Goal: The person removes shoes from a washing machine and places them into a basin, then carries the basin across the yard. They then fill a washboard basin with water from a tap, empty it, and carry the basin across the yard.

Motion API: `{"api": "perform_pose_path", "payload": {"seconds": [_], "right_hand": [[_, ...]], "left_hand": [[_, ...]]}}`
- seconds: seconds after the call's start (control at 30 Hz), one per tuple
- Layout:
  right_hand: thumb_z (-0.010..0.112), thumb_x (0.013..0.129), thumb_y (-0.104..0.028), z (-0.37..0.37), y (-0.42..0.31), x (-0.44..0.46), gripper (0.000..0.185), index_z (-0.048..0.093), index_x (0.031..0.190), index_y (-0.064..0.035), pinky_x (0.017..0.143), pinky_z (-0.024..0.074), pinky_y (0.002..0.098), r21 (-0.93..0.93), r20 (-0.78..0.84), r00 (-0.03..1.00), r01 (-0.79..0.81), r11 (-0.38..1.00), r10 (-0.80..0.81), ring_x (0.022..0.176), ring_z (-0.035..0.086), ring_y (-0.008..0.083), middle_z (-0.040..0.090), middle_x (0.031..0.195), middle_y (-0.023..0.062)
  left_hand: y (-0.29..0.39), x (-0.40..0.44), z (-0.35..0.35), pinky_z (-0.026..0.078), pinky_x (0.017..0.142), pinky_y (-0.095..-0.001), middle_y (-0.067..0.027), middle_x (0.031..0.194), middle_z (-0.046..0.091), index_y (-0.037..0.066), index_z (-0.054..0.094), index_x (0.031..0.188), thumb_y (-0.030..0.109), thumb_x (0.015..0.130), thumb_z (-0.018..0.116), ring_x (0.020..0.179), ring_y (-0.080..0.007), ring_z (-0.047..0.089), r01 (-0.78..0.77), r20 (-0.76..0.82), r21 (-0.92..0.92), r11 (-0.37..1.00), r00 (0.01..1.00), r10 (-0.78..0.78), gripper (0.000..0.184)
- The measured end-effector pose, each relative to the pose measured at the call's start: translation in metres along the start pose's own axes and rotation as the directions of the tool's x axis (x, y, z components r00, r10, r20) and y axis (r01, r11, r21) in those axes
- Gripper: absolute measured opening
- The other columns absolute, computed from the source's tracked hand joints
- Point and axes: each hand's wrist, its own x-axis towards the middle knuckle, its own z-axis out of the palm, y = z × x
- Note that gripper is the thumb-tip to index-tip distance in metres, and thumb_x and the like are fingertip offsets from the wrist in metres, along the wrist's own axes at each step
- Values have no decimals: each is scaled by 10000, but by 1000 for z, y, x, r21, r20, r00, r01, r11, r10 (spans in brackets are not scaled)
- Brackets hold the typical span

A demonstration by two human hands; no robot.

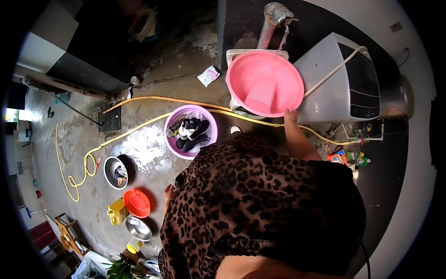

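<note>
A large pink basin [285, 76] with a ridged washboard section sits under the tap [289, 21], tilted slightly toward me. My right hand [291, 116] is at its near rim, fingers closed over the edge. Down at my side hangs my left hand [169, 191], partly hidden by the leopard-print clothing; it holds nothing that I can see, and its fingers look loosely apart. On the floor ahead, a purple basin [169, 145] contains black and white shoes [189, 130] in sudsy water.
A washing machine [320, 79] stands right of the pink basin. A yellow hose [134, 124] crosses the wet floor. To the left are a metal bowl [108, 171], a red basin [144, 204] and a yellow jug [117, 211]. A white packet [208, 76] lies ahead.
</note>
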Motion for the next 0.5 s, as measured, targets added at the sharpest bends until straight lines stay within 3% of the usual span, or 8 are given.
{"api": "perform_pose_path", "payload": {"seconds": [0.1,0.17,0.23,0.3,0.37,0.4,0.5], "right_hand": [[629,686,-332,-8,-5,-3,552,513,1060,57,858,427,354,-15,57,998,-21,1000,22,971,553,331,575,1019,228],[632,682,-329,15,29,33,555,514,1056,63,855,427,351,64,111,994,-12,998,5,963,555,331,578,1013,223],[638,670,-311,39,65,79,551,515,1051,67,848,430,347,147,176,981,-104,984,77,950,559,329,587,995,217],[607,733,-264,62,98,119,244,538,759,-31,401,347,273,143,60,998,-12,990,3,447,437,144,499,580,42],[602,736,-265,34,61,80,240,534,766,-38,411,345,270,106,103,993,-77,991,66,469,450,145,503,596,40],[599,738,-266,13,38,63,237,532,769,-41,416,344,268,87,119,988,-111,990,100,480,456,146,505,604,38],[611,637,-231,-22,-11,18,397,567,910,54,562,480,343,161,237,958,-203,966,162,626,596,238,615,747,140]], "left_hand": [[-6,9,-5,392,534,-287,-53,909,621,83,516,1147,309,822,556,717,-158,589,-15,12,-16,1000,1000,15,399],[1,4,-6,392,533,-287,-54,910,621,83,516,1147,310,821,557,718,-158,589,-32,-19,-11,999,999,31,400],[59,-61,21,399,536,-286,-63,919,622,81,515,1150,319,816,558,730,-161,595,-66,-107,96,993,991,76,413],[61,-51,20,408,553,-285,-66,935,621,75,511,1155,328,813,556,749,-163,598,-127,-10,206,970,991,132,428],[49,-37,16,416,571,-288,-68,944,620,68,511,1154,329,816,553,768,-166,598,-127,-16,22,992,992,127,429],[49,-38,19,423,586,-293,-73,958,619,60,507,1159,323,822,547,776,-166,595,-121,-14,15,993,993,121,430],[35,-28,20,430,602,-296,-80,965,617,55,498,1172,313,830,540,780,-171,595,-109,4,-28,994,994,109,431]]}}
